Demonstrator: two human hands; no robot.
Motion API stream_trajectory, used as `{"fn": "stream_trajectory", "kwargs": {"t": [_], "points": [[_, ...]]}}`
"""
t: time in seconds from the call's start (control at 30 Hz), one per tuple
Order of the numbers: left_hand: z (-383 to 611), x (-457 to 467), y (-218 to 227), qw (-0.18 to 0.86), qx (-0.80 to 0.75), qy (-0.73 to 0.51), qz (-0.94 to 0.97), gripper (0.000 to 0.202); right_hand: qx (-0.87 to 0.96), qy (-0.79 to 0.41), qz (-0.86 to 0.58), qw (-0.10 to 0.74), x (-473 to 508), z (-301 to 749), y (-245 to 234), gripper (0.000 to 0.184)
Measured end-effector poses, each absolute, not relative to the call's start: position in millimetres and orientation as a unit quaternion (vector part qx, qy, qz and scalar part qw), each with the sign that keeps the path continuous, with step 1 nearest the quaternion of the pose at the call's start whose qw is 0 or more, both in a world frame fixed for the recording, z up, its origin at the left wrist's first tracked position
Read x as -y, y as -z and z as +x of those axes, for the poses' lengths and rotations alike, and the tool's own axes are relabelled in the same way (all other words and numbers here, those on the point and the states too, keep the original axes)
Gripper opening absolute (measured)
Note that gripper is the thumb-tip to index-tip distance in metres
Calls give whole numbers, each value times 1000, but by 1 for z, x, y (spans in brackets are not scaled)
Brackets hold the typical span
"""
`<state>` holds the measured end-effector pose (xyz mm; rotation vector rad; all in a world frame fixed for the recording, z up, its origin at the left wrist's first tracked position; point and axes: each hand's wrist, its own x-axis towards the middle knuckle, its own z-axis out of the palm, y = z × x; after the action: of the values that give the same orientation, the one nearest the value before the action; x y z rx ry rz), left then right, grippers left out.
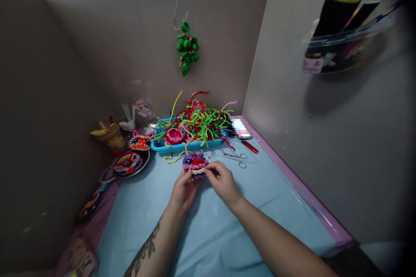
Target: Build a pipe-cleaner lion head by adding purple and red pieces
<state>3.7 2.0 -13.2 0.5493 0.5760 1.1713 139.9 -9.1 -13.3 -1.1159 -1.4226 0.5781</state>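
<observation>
Above the blue table cover [260, 216], a small fuzzy pipe-cleaner craft piece [195, 162] in purple, pink, red and blue is held between my two hands. My left hand [184, 190] grips it from below and the left, thumb on its near side. At its right edge, my right hand [222, 178] pinches the end of a cream pipe cleaner [197, 172] that runs along the lower part. The fingers behind the piece are partly hidden. Scissors [238, 159] lie on the cover just beyond my right hand.
A blue tray [185, 148] heaped with colourful pipe cleaners [204, 121] stands behind the piece. Right of it lie a red-handled tool [250, 146] and a blurred-out phone [241, 128]. Finished-looking pieces fill a bowl [143, 169] at left. Grey partitions [221, 52] enclose the table; a green ornament [187, 47] hangs there.
</observation>
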Motion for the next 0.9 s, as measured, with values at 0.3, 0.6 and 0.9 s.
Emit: {"fn": "stream_trajectory", "kwargs": {"t": [0.3, 0.6, 0.9], "points": [[3, 0, 10, 773, -238, -525, 264, 31, 567, -308, -481, 594, 8, 141, 10, 8], [4, -1, 13, 766, -256, -519, 279, 38, 365, -525, -382, 668, 2, 133, 21, 53], [7, 0, 12, 750, -272, -523, 301, 41, 346, -504, -372, 699, 3, 131, 18, 69]]}}
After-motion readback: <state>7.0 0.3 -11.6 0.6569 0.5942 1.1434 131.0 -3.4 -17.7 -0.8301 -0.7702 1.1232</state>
